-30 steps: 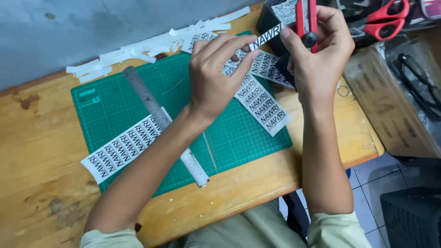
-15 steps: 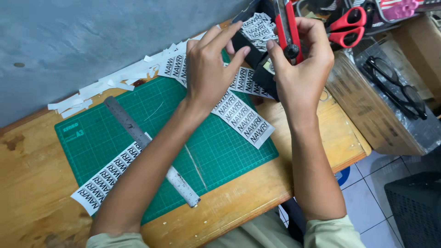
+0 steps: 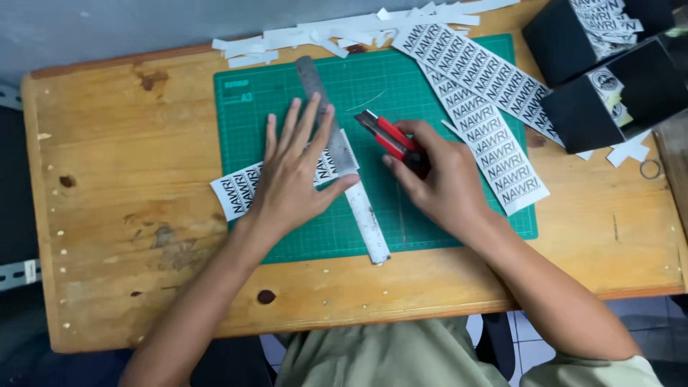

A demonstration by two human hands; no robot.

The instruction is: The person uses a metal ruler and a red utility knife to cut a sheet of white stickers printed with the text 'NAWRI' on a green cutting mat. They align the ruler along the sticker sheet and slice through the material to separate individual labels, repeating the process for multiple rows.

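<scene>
A worn wooden table [image 3: 107, 215] is filling the frame, carrying a green cutting mat [image 3: 437, 215] at centre, white paper offcuts [image 3: 322, 32] along the upper edge, and two black boxes [image 3: 609, 100] at upper right.

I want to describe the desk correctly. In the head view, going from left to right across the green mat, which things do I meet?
Printed label sheet → left hand → metal ruler → red cutter in the right hand → long printed label strips → black boxes
</scene>
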